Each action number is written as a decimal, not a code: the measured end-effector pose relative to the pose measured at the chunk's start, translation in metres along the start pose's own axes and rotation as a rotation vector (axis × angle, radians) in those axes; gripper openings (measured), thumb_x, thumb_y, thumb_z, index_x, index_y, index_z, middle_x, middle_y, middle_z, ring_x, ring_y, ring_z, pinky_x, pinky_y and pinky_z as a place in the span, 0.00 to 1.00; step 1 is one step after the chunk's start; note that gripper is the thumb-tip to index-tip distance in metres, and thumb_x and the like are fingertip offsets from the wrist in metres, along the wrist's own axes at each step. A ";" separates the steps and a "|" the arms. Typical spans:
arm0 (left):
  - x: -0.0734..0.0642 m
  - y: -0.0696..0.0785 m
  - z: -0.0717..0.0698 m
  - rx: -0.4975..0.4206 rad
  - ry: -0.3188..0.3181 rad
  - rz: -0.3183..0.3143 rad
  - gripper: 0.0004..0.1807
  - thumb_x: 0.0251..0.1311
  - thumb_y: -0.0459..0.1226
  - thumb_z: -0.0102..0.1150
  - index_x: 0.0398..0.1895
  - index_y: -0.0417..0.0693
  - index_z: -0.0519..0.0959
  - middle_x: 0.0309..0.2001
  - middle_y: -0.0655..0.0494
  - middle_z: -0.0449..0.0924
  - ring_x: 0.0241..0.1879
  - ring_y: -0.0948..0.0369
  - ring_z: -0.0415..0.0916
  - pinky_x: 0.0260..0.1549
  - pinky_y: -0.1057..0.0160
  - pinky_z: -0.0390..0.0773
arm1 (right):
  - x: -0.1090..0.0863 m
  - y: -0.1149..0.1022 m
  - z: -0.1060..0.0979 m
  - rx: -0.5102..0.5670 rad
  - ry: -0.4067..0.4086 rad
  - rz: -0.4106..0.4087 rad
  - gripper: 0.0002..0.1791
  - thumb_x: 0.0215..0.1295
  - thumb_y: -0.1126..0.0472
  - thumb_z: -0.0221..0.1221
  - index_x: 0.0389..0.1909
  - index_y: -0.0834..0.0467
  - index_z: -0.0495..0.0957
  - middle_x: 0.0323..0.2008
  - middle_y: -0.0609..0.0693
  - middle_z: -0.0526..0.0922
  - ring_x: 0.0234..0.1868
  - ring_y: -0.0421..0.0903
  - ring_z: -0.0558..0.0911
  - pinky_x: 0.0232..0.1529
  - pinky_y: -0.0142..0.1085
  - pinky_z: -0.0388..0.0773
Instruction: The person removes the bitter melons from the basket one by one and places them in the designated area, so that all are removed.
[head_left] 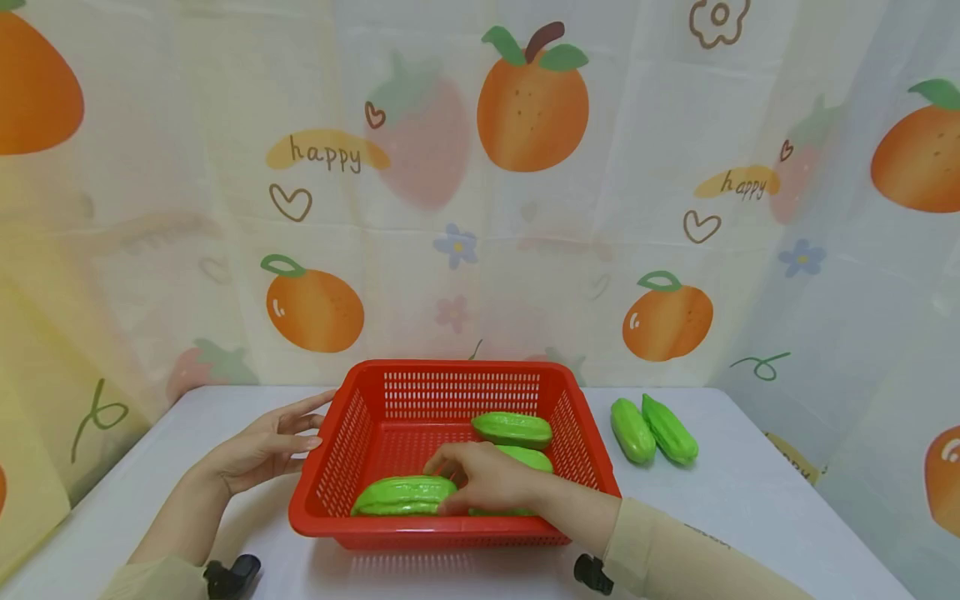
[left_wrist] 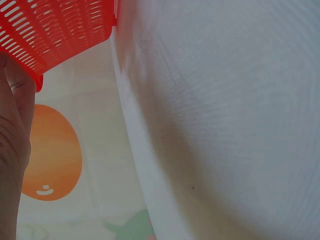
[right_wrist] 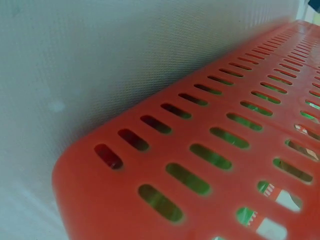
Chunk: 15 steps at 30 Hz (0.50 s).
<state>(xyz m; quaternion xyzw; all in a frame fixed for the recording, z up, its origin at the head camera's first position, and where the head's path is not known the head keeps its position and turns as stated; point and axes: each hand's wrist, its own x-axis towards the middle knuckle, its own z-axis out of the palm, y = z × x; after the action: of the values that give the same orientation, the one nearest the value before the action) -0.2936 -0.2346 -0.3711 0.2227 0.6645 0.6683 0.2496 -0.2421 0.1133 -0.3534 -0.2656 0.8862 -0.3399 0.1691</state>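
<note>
A red plastic basket (head_left: pixel 452 523) with slotted walls stands on the table. My left hand (head_left: pixel 262 446) touches its left side, fingers extended along the rim; the left wrist view shows part of this hand (left_wrist: pixel 15 125) under the rim. Inside the basket, my right hand (head_left: pixel 491 477) reaches over the front wall and holds the right end of a green ridged gourd (head_left: pixel 403 497) between thumb and fingers. Another gourd (head_left: pixel 513 430) lies at the back right, and one more (head_left: pixel 528 457) is partly hidden behind the right hand. The right wrist view shows only the basket wall (right_wrist: pixel 125 200) and table.
Two more green gourds, one plump (head_left: pixel 633 431) and one with a pointed tip (head_left: pixel 670 429), lie side by side on the white table (head_left: pixel 720 517) right of the basket. A fruit-printed curtain (head_left: pixel 525 250) hangs behind the table.
</note>
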 end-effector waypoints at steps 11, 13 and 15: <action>0.000 0.000 0.000 -0.002 -0.006 0.005 0.37 0.71 0.34 0.48 0.79 0.58 0.48 0.55 0.62 0.77 0.50 0.64 0.82 0.52 0.58 0.83 | 0.002 0.002 0.000 0.022 0.027 -0.037 0.20 0.56 0.58 0.70 0.49 0.47 0.78 0.45 0.44 0.86 0.42 0.35 0.83 0.48 0.28 0.79; 0.000 0.000 0.000 0.000 -0.003 0.002 0.37 0.71 0.34 0.48 0.80 0.57 0.48 0.55 0.62 0.77 0.50 0.64 0.82 0.52 0.58 0.84 | 0.002 0.001 0.000 0.021 0.030 -0.033 0.20 0.56 0.58 0.70 0.49 0.47 0.78 0.45 0.44 0.86 0.43 0.35 0.83 0.48 0.29 0.79; 0.000 0.000 0.000 0.003 0.000 0.002 0.37 0.71 0.34 0.48 0.80 0.56 0.47 0.55 0.62 0.77 0.50 0.64 0.81 0.52 0.58 0.84 | 0.003 0.001 0.000 0.019 0.032 -0.030 0.20 0.56 0.58 0.70 0.50 0.47 0.78 0.45 0.45 0.86 0.43 0.35 0.83 0.48 0.29 0.79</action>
<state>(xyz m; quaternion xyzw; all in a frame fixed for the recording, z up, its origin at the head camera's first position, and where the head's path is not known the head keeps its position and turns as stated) -0.2937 -0.2349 -0.3710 0.2236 0.6651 0.6676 0.2488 -0.2446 0.1126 -0.3541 -0.2717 0.8814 -0.3553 0.1522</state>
